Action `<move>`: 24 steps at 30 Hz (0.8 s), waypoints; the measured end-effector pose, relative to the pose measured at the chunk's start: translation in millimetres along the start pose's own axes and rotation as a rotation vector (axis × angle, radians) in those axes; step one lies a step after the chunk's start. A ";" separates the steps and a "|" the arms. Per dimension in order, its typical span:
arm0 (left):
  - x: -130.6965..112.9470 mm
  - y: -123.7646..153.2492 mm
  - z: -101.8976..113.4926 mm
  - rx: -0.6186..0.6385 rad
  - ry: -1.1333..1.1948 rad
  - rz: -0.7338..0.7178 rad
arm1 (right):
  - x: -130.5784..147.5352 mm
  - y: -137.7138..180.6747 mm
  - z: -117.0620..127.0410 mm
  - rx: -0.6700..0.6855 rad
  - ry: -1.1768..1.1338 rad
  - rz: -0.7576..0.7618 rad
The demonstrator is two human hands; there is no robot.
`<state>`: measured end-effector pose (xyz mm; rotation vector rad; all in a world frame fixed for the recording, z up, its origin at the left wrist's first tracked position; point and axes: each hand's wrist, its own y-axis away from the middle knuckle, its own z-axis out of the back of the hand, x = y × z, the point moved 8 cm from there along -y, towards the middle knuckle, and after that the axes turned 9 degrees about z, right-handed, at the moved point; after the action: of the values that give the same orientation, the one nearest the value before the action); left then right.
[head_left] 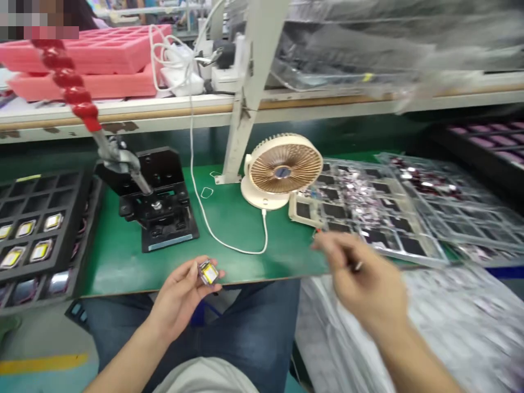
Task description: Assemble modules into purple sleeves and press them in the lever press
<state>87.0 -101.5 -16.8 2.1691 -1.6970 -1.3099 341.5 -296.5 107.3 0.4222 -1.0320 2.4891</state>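
My left hand point(180, 297) is at the near edge of the green mat, fingers closed on a small silver battery cell with yellow tape point(208, 272). My right hand point(364, 284) is blurred by motion to the right, reaching toward the clear blister trays point(368, 213). Its fingers seem pinched around a thin tool with a reddish tip point(317, 233), though the blur hides the details. A black press jig with a red beaded lever point(158, 204) stands behind my left hand.
A black compartment tray point(36, 229) with several similar cells sits at the left. A beige desk fan point(282, 169) with a white cable stands mid-table. Pink foam trays point(90, 54) and a power strip lie on the shelf above. Clear bags hang at the right.
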 end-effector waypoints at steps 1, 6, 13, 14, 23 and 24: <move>-2.4 -0.1 -0.1 -0.011 0.007 -0.029 | 37.7 10.7 -21.3 0.021 -0.160 0.083; -14.6 13.0 6.9 -0.122 0.020 -0.196 | 157.1 41.7 -106.5 0.075 -0.621 0.246; -20.7 29.4 24.7 -0.221 0.051 -0.254 | 168.8 40.4 -140.4 0.043 -0.659 0.218; -20.9 29.8 25.7 -0.219 0.055 -0.259 | 169.2 41.2 -141.1 0.041 -0.639 0.229; -18.2 28.7 24.4 -0.153 0.069 -0.303 | 165.6 50.7 -145.8 -0.006 -0.566 0.272; -18.0 28.8 23.6 -0.144 0.060 -0.311 | 163.4 51.7 -146.3 -0.009 -0.576 0.252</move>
<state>49.5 -87.7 -6.0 2.4274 -1.2371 -1.3679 157.4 -182.1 46.0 1.1134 -1.3785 2.6412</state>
